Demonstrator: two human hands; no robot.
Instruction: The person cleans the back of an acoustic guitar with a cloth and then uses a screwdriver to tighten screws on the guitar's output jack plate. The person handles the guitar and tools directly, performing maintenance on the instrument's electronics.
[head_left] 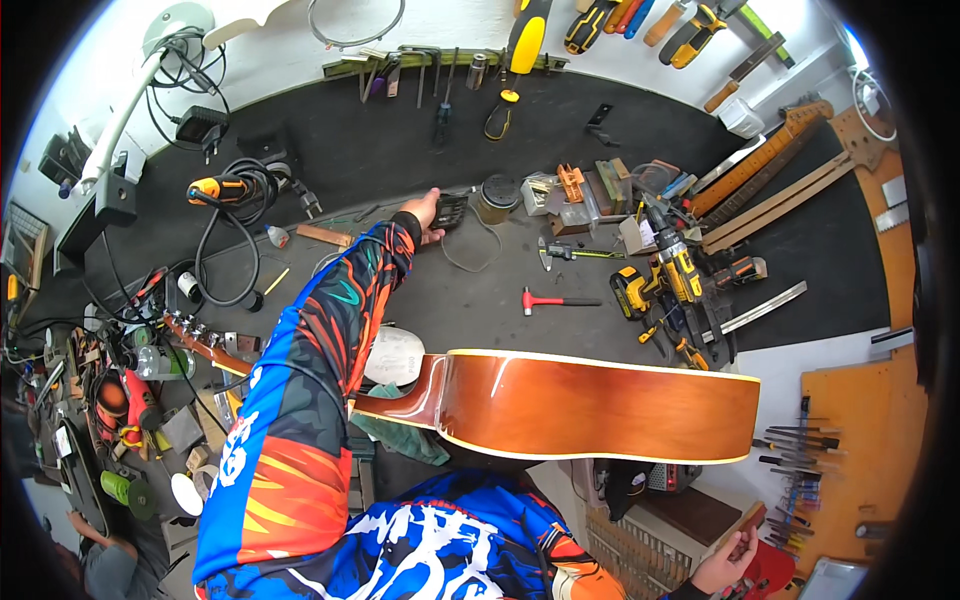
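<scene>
My left hand (pixel 425 213) reaches far across the bench, its fingers closed on the edge of a small black box (pixel 453 212) with a slotted face. A thin grey cable (pixel 487 262) curls beside that box. Low at the right, my right hand (pixel 728 565) grips a narrow reddish-brown wooden piece (pixel 741 522), away from the bench. Between my body and the bench top an acoustic guitar (pixel 600 405) rests on its edge, glossy brown side facing up. Its neck runs left under my left sleeve, which hides part of it. A green cloth (pixel 402 438) lies beneath the neck.
A red hammer (pixel 560 300), a caliper (pixel 582 252) and a lidded jar (pixel 497 198) sit beyond the guitar. Yellow-black drills (pixel 675 265) stand at right, near loose guitar necks (pixel 765 160). A coiled black cable (pixel 250 190) lies at left. Another person (pixel 115 560) shows lower left.
</scene>
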